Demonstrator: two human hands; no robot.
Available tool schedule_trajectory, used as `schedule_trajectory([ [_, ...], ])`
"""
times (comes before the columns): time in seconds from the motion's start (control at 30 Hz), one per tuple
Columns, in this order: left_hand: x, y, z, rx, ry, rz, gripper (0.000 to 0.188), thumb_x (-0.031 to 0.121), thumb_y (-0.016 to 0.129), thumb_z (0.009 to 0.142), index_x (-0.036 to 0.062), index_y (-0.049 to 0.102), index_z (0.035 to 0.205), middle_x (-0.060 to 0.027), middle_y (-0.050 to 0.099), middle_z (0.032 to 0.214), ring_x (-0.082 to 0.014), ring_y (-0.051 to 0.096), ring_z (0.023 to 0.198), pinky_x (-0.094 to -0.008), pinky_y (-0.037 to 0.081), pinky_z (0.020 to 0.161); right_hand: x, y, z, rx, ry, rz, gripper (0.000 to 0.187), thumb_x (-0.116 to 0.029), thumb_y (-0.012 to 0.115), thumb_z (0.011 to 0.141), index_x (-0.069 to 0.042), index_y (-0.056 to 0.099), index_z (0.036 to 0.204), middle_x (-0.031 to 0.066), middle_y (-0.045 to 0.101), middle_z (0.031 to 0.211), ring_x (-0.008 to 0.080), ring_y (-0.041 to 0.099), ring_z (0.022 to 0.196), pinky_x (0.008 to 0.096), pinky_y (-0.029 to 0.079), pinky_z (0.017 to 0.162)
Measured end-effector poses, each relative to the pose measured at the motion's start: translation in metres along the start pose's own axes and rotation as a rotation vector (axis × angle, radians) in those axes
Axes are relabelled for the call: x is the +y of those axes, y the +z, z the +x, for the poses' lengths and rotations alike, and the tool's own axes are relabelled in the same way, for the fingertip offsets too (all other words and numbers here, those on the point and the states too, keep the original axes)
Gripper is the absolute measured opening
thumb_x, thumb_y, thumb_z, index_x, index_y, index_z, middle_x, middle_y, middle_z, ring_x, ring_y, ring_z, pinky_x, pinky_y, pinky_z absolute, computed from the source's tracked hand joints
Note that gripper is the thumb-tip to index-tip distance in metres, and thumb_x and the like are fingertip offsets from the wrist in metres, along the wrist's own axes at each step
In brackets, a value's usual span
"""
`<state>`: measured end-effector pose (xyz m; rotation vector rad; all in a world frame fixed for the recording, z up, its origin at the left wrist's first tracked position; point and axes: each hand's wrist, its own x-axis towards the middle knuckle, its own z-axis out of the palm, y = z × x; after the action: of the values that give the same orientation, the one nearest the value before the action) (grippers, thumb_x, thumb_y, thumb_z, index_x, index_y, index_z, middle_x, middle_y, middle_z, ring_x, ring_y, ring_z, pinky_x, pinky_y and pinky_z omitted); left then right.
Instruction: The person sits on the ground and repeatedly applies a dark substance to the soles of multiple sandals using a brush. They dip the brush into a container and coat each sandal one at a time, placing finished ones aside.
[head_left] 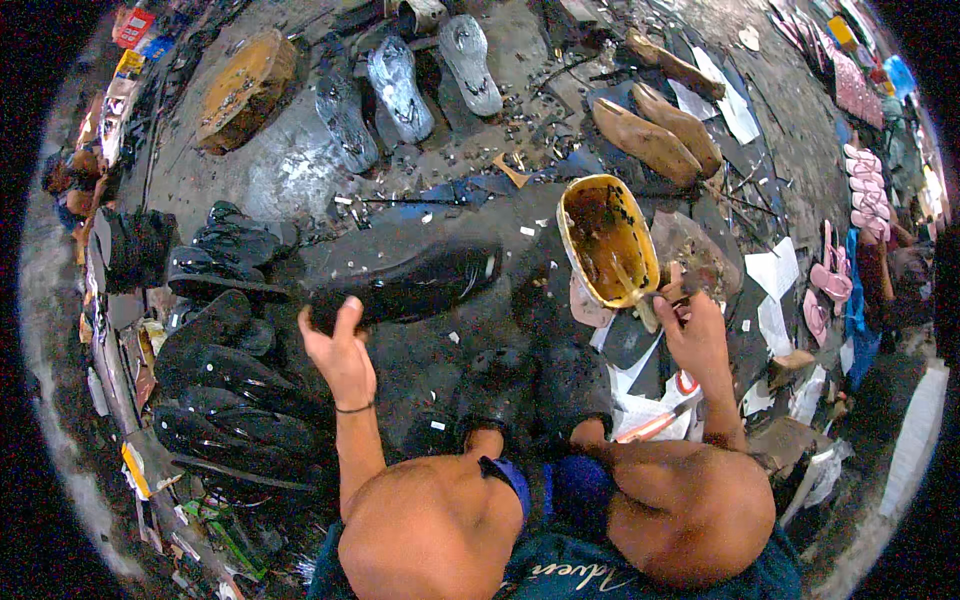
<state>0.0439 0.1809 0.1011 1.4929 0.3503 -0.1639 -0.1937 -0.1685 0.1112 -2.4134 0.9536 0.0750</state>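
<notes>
My left hand (342, 358) has its thumb and fingers apart, at the near left end of a glossy black foot-shaped piece (425, 278) lying on the dark ground. Whether its fingertips touch the piece I cannot tell. My right hand (697, 332) pinches a pale brush-like stick (646, 314) at the near right rim of a yellow plastic tub (565, 232). Brown, glue-like liquid with dark smears lies in that tub. The stick's far part reaches down into the liquid.
Several black sandals (235, 415) are piled at my left. Ahead are a round wooden block (245, 90), grey foot-shaped forms (398, 88) and brown wooden shoe lasts (645, 140). White paper scraps (770, 285) and orange-handled scissors (655, 425) lie at the right, with pink sandals (830, 275) beyond.
</notes>
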Motion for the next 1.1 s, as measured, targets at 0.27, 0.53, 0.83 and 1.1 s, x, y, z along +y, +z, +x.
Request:
schedule_trajectory([
  [0.27,-0.129,-0.060,-0.069,0.007,0.353,1.017,0.041,0.009,0.074,0.087,-0.0011,0.056,0.122,-0.0129,0.065,0.112,-0.0226,0.065,0.096,-0.0326,0.051,0.089,-0.007,-0.004,-0.009,-0.094,0.138,0.123,0.068,-0.018,0.069,0.087,0.004,0.038,0.143,0.0239,0.054,0.123,0.0409,0.053,0.115,0.0475,0.042,0.099],
  [0.53,-0.137,0.014,-0.017,-0.480,0.571,0.951,0.070,0.023,0.070,0.087,-0.0039,0.041,0.144,-0.0248,0.033,0.155,-0.0426,0.024,0.146,-0.0509,0.023,0.118,-0.055,0.004,-0.008,-0.318,0.101,0.772,0.029,-0.020,0.065,0.096,0.000,0.065,0.117,0.0027,0.069,0.100,0.0137,0.062,0.091,0.0304,0.050,0.082],
  [0.83,-0.127,0.058,0.033,-0.536,0.560,1.152,0.083,0.051,0.064,0.088,0.0085,0.036,0.153,-0.0215,0.019,0.162,-0.0389,0.019,0.149,-0.0550,0.012,0.119,-0.072,0.016,0.000,-0.324,0.219,1.229,0.030,-0.011,0.069,0.092,-0.002,0.060,0.120,0.0053,0.067,0.109,0.0137,0.063,0.098,0.0313,0.053,0.089],
  [1.1,-0.058,0.077,0.020,-0.882,-0.654,-0.781,0.052,0.041,0.034,0.105,0.0032,0.059,0.129,-0.0137,0.067,0.120,-0.0270,0.067,0.104,-0.0411,0.055,0.093,-0.180,0.026,0.076,0.007,-0.753,0.750,0.030,-0.010,0.073,0.084,-0.011,0.070,0.114,0.0123,0.071,0.109,0.0303,0.068,0.103,0.0387,0.053,0.089],
])
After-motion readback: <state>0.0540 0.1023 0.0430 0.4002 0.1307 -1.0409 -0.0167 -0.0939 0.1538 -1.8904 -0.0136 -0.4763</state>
